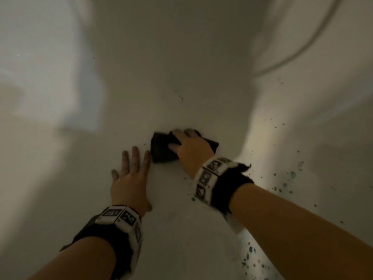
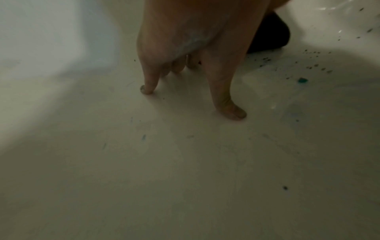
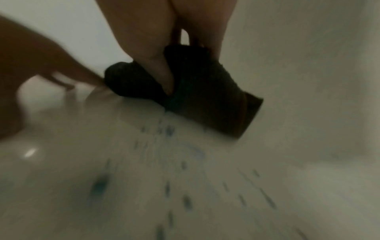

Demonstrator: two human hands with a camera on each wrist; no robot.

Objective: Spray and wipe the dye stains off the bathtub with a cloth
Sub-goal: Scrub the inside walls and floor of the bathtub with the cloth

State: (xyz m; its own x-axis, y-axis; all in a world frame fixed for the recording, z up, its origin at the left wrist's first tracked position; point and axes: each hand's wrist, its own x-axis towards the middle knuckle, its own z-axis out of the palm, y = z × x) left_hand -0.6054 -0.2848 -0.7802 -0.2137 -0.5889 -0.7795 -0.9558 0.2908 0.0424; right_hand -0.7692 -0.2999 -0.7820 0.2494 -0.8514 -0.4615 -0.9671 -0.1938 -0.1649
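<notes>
The bathtub (image 1: pixel 181 57) floor carried the dark cloth (image 1: pixel 161 150) mid-tub, with the right hand (image 1: pixel 191 152) keeping its grip curled over it and the left hand (image 1: pixel 129 182) spread flat and empty just beside. Soft, limp and probably wet, the cloth seemed best bunched from above; dye stains (image 1: pixel 286 184) speckled nearby.

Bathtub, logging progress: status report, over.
Right hand grips cloth on bathtub floor. Left hand flat, open. Dye spots on right wall. Nothing in the way.

No legible text or numbers.
</notes>
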